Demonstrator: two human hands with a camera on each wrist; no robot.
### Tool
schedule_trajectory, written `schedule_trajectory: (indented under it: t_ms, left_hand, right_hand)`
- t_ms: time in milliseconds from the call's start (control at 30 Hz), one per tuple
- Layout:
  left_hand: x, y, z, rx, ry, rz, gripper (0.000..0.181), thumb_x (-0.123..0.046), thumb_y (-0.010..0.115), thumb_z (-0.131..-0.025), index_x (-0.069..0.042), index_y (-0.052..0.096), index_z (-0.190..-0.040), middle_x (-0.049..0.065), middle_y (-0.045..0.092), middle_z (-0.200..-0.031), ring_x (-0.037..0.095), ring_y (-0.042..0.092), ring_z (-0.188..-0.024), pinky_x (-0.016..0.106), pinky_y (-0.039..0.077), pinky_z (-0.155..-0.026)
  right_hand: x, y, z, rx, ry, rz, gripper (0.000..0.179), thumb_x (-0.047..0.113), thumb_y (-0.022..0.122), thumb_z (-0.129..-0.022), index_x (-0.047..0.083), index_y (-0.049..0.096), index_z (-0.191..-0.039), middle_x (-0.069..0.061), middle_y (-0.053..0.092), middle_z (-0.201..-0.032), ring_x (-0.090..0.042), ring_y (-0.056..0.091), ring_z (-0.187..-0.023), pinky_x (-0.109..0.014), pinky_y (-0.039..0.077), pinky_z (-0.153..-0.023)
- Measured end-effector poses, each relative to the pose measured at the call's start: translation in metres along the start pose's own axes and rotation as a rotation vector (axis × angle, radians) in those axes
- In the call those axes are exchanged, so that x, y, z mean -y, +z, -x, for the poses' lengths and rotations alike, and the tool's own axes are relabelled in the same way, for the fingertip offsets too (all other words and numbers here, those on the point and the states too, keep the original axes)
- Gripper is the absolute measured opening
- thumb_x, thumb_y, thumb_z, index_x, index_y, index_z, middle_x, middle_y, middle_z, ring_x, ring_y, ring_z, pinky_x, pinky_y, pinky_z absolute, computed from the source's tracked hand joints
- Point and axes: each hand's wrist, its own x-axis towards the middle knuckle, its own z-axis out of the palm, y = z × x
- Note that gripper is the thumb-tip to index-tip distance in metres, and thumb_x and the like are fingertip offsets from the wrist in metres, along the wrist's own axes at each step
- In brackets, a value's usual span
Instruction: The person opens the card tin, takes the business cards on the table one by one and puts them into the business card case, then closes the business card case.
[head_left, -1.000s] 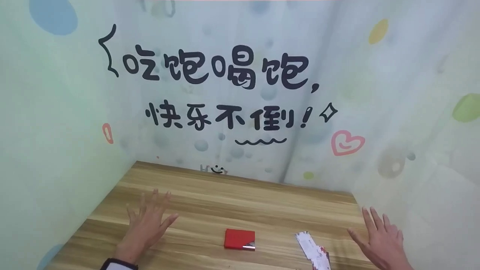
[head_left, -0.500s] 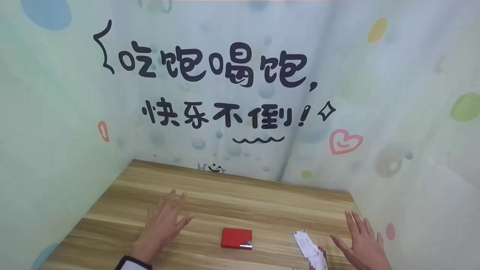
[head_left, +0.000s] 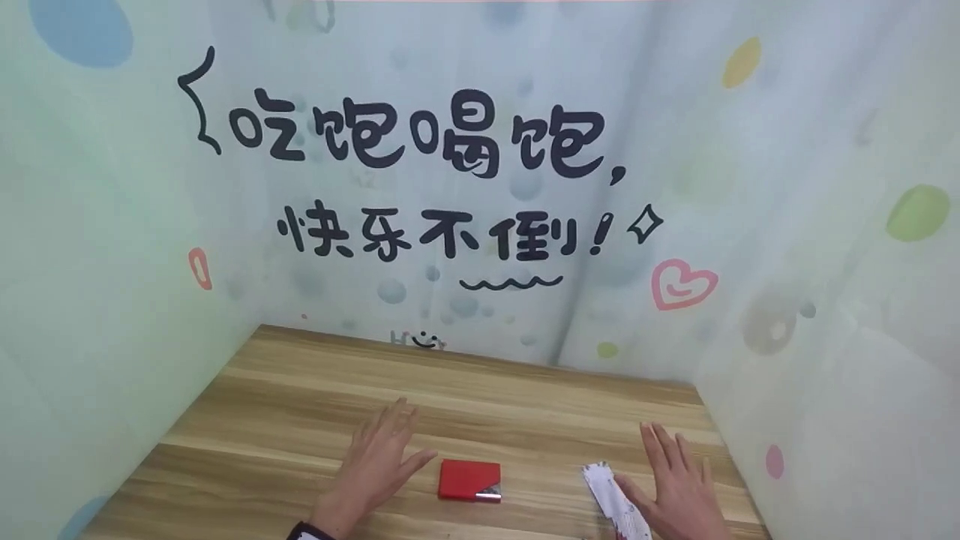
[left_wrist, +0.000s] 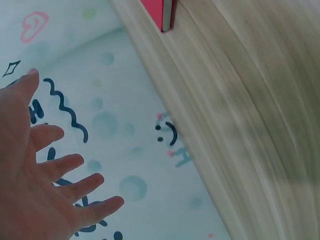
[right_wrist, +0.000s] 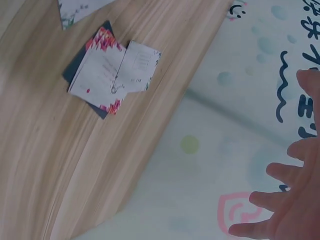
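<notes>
Left hand (head_left: 375,466) and right hand (head_left: 681,489) are drifting in toward the silver-cornered red case (head_left: 466,479) sitting between them, both spread wide, gripping nothing; I'm seeing printed cards (head_left: 600,486) right of it.

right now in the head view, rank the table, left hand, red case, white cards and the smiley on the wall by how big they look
1. table
2. left hand
3. red case and white cards: too close to rank, the right hand partly hiding the cards
4. smiley
</notes>
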Motion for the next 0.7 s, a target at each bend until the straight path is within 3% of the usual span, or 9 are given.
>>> schedule_trajectory:
  t_ms: [233, 400, 700]
  left_hand:
    - [-0.014, 0.017, 0.002, 0.032, 0.05, 0.03, 0.068, -0.046, 0.064, -0.094, -0.005, 0.05, -0.146, 0.018, 0.047, -0.151, 0.041, 0.041, -0.141, 0.066, 0.034, -0.114]
    - [-0.022, 0.032, 0.001, 0.031, 0.117, -0.05, 0.065, -0.043, 0.07, -0.09, -0.005, 0.056, -0.141, 0.018, 0.055, -0.143, 0.038, 0.049, -0.133, 0.059, 0.042, -0.111]
    - [-0.032, 0.045, 0.003, 0.091, 0.124, 0.005, 0.065, -0.038, 0.075, -0.086, -0.008, 0.058, -0.141, 0.019, 0.051, -0.147, 0.04, 0.046, -0.137, 0.06, 0.039, -0.114]
  right_hand:
    - [0.025, 0.02, -0.001, 0.009, -0.048, -0.016, 0.083, 0.055, 0.061, -0.093, 0.006, 0.034, -0.154, -0.018, 0.039, -0.158, -0.049, 0.033, -0.144, -0.082, 0.027, -0.104]
    - [0.041, 0.032, -0.003, 0.031, -0.069, -0.051, 0.082, 0.057, 0.06, -0.093, 0.007, 0.035, -0.154, -0.016, 0.04, -0.158, -0.048, 0.036, -0.143, -0.081, 0.029, -0.104]
    - [0.067, 0.051, -0.003, 0.016, -0.136, -0.055, 0.08, 0.056, 0.059, -0.094, 0.009, 0.037, -0.154, -0.014, 0.045, -0.154, -0.044, 0.042, -0.141, -0.076, 0.034, -0.105]
